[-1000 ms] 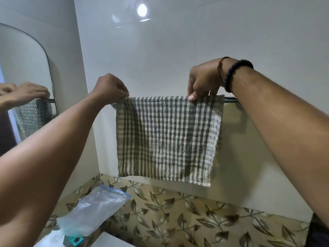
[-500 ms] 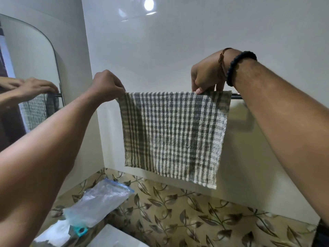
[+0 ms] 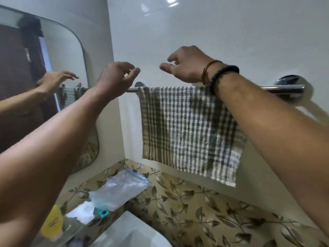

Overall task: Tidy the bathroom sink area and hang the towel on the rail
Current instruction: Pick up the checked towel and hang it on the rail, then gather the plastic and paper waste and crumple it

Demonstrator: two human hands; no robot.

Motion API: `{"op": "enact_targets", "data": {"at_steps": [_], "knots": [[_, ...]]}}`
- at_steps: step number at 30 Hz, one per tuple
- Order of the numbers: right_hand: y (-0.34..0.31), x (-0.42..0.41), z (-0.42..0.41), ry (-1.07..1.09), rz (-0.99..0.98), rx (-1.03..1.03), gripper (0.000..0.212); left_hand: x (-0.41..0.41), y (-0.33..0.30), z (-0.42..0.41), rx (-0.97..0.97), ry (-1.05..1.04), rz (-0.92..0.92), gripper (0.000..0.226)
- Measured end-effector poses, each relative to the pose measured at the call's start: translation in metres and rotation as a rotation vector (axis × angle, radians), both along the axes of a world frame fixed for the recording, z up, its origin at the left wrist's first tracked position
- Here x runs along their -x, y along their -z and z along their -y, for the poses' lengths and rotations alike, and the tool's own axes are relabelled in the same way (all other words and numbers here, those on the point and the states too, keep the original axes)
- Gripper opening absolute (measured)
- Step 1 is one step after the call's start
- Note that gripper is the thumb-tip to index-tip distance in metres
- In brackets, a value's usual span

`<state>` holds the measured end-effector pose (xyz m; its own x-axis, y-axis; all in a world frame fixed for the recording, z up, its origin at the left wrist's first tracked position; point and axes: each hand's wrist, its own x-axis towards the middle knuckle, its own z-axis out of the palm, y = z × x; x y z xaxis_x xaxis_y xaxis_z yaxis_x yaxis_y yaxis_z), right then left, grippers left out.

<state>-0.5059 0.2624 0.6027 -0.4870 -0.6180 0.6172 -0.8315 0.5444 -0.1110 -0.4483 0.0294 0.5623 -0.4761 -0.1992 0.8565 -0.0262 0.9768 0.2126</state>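
Note:
A grey-and-white checked towel [image 3: 188, 129] hangs draped over the chrome rail [image 3: 283, 87] on the white wall, its lower edge slanting down to the right. My left hand [image 3: 115, 77] hovers just above the rail's left end, fingers apart, holding nothing. My right hand [image 3: 185, 64] floats above the towel's top edge, fingers loosely spread and clear of the cloth; its wrist wears a black bead bracelet and a brown thread. My right forearm hides part of the towel's right side.
A mirror [image 3: 44, 72] on the left wall reflects my arm. Below, on a glass shelf, lie a clear plastic bag [image 3: 119, 189], a yellow item [image 3: 52, 221] and a white packet [image 3: 81, 213]. The white sink [image 3: 131, 230] sits under leaf-patterned tiles [image 3: 204, 211].
Both hands have let go of the towel's top edge and lifted off it with fingers spread. The towel stays on the rail. The view has shifted, showing more of the rail.

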Motion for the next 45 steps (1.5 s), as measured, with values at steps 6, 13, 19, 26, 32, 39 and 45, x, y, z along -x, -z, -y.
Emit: {"op": "enact_targets", "data": {"at_steps": [6,13,19,26,32,39,45], "knots": [[0.037,0.002,0.065,-0.262,-0.056,0.104,0.056,-0.054,0.013,0.033,0.171,-0.240,0.089,0.055],[0.079,-0.031,0.150,-0.528,-0.031,0.130,0.049,-0.145,0.045,0.050,0.208,-0.549,0.180,0.055],[0.114,-0.070,0.205,-0.687,0.046,0.139,0.044,-0.212,0.075,0.068,0.131,-0.725,0.252,0.057],[0.142,-0.085,0.231,-0.775,0.126,0.183,0.039,-0.218,0.107,0.081,0.111,-0.747,0.233,0.047],[0.210,-0.081,0.230,-0.824,0.221,0.118,0.042,-0.185,0.174,0.059,0.055,-0.628,0.233,0.025],[0.287,-0.068,0.230,-0.808,0.375,-0.022,0.045,-0.147,0.266,0.034,-0.152,-0.535,0.257,0.034],[0.342,-0.064,0.225,-0.856,0.460,-0.092,0.043,-0.137,0.324,0.020,-0.314,-0.572,0.274,0.037]]}}
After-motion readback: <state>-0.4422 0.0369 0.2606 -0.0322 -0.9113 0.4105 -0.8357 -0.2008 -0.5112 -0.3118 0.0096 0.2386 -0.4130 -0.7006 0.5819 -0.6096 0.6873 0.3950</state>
